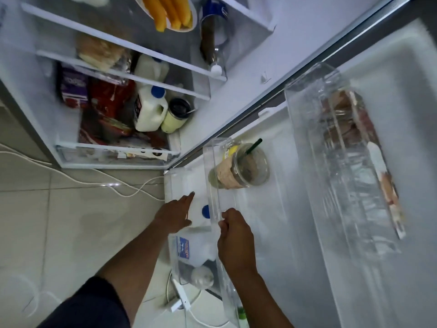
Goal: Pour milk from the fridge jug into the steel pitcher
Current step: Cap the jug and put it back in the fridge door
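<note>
ur L arm: dark navy short sleeve (94,304) | ring on L hand (176,215) | R forearm (255,287) bare, no sleeve

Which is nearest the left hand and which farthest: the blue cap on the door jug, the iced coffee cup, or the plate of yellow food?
From the left hand, in the head view:
1. Blue cap, just right of the fingers, on the door jug.
2. Iced coffee cup, further along the same door shelf.
3. Plate of yellow food, high on a fridge shelf.
</note>
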